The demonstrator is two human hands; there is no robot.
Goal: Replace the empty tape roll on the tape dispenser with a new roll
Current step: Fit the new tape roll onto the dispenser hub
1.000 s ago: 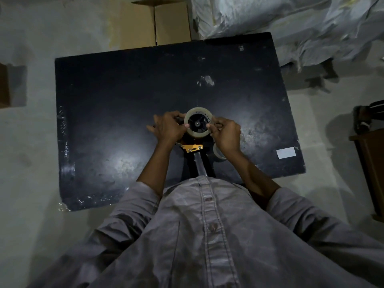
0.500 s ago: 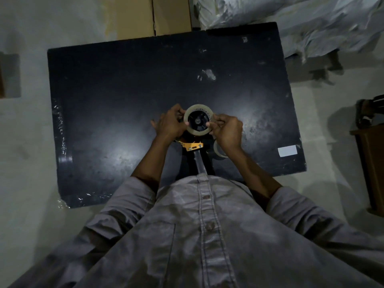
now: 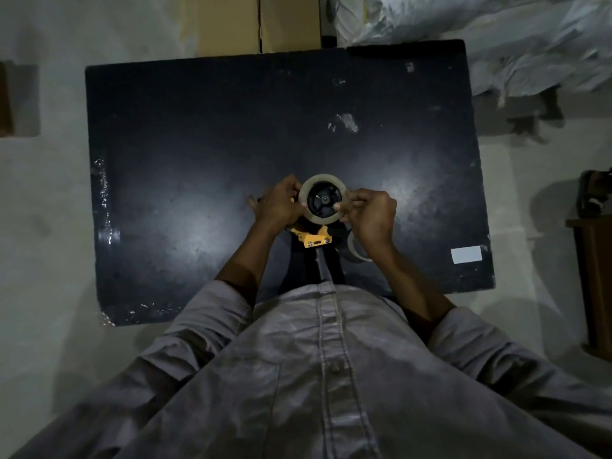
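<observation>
- The black tabletop [image 3: 198,160] is filling the middle of the frame.
- The left hand [image 3: 276,203] and right hand [image 3: 371,213] are gripping the tape roll [image 3: 323,182] from either side.
- The roll is sitting on the yellow tape dispenser [image 3: 313,238], just below centre.

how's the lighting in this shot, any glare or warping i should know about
Head view: dim overall, with soft glare patches on the black table to either side of the hands. The tape roll and the yellow tape dispenser stay readable. Wide-angle distortion bows the table's edges, and the shirt fills the lower frame.
</observation>
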